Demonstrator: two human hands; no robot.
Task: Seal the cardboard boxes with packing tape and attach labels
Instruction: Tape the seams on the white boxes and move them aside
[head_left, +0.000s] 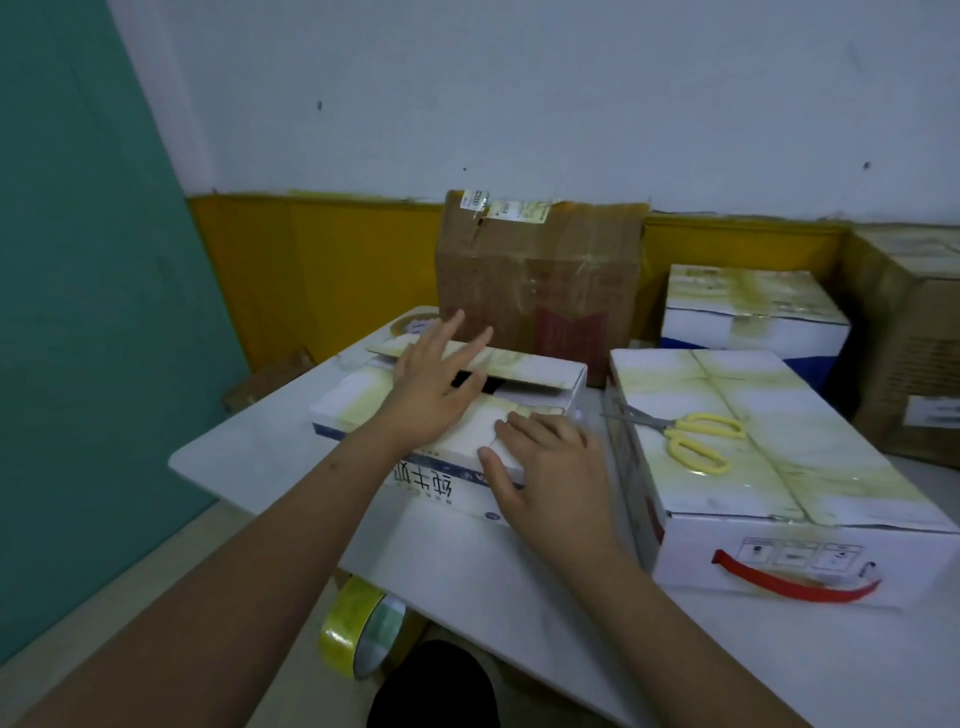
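A: Where is the box being worked on?

B: The white box (447, 415) sits at the middle of the frame on the white surface (249, 452). The left hand (434, 384) lies flat with fingers straight on the far flap (519, 366), which stands slightly raised, a dark gap showing under it. The right hand (540, 462) presses the near flap down at the lower centre, fingers relaxed, grasping nothing.

A: And the tape?

B: The yellow tape roll (358, 629) hangs off the surface's edge at the lower centre of the frame, out of either hand. The scissors (685, 439) lie on the sealed box (779, 467) at the right.

A: What could go wrong?

B: My guess is that if either hand lifts to fetch the roll, the far flap springs up and the seam opens. Tape laid over a gap would wrinkle or bridge poorly. The roll, perched at the edge, might also drop if the surface is jolted.
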